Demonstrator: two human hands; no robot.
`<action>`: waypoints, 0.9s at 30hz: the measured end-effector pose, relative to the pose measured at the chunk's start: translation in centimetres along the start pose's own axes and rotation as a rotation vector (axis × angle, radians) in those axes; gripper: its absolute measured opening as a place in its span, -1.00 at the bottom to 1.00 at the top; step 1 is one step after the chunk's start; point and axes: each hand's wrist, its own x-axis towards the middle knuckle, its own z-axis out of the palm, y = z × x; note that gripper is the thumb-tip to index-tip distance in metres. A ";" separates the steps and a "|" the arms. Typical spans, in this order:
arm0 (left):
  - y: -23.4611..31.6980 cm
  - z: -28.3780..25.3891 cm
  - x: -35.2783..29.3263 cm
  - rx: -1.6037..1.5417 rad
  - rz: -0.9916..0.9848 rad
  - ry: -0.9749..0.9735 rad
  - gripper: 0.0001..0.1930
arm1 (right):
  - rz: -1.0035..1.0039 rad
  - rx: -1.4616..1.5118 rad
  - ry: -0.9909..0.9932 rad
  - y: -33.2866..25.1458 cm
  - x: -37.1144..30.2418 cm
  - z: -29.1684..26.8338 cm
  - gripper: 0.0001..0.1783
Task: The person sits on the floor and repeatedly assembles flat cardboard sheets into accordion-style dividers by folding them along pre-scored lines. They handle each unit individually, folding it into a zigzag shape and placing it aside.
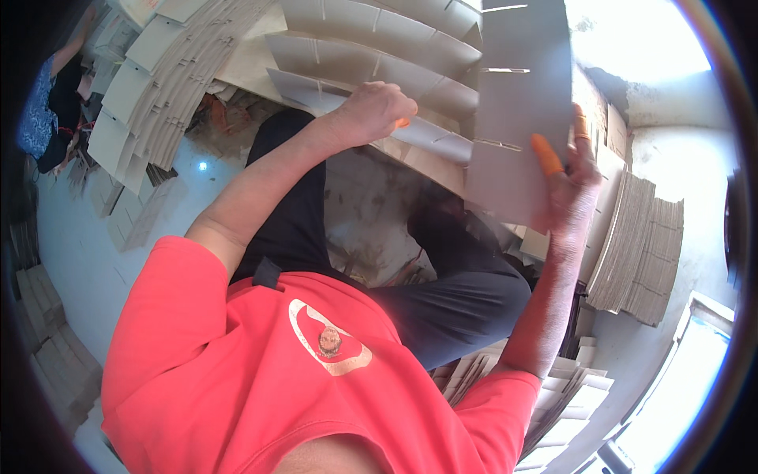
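Observation:
My right hand (572,186) grips a long grey cardboard divider strip (517,103) by its right edge, with orange covers on the thumb and a finger. Short slots cut into the strip, which stands tilted up in front of me. My left hand (373,113) is closed in a fist above the nearest of several upright slotted cardboard strips (371,59); an orange cover shows at one fingertip. Whether something is pinched in that fist is hidden. These upright strips stand in rows on a pale board (251,65) beyond my knees.
Large stacks of slotted cardboard (162,71) rise at the left, and another stack (636,245) leans at the right. More cardboard pieces (564,403) lie by my right elbow. Another person (55,110) is at the far left. My bent legs (450,308) are below the board.

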 end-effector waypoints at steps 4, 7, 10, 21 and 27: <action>0.1 0.0 0.1 0.002 0.053 0.019 -0.94 | -0.010 -0.166 -0.112 0.0 1.0 2.5 -0.28; 0.4 -0.1 0.2 -0.025 0.065 0.019 -0.95 | -0.092 -0.102 -0.156 0.9 1.5 4.0 -0.30; 0.4 -0.3 0.5 -0.028 0.052 -0.014 -0.95 | -0.011 -0.074 -0.226 0.9 2.0 4.2 -0.34; 0.1 -0.3 1.9 -0.046 0.004 -0.072 -0.93 | -0.071 -0.195 -0.378 -0.7 3.9 5.1 -0.40; 0.0 -0.3 2.3 -0.055 -0.004 -0.073 -0.93 | -0.028 -0.082 -0.471 1.6 5.2 6.7 -0.38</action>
